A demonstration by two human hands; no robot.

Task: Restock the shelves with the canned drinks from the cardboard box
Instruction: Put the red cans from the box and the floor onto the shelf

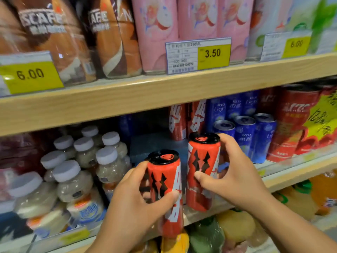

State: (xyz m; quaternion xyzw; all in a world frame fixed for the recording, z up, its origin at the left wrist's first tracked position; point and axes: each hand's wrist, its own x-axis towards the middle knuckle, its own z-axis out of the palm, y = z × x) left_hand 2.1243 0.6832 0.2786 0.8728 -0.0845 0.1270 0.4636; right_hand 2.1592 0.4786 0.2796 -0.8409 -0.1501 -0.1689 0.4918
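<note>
My left hand grips a tall red can with a black top, held in front of the middle shelf's edge. My right hand grips a second identical red can, upright at the front of the middle shelf. Behind it, two more red cans of the same kind stand at the back of a dark gap in the shelf. The cardboard box is out of view.
White-capped bottles crowd the shelf left of the gap; blue cans and larger red cans stand to the right. The wooden upper shelf carries coffee bottles, pink cans and price tags. Yellow and green bottles sit below.
</note>
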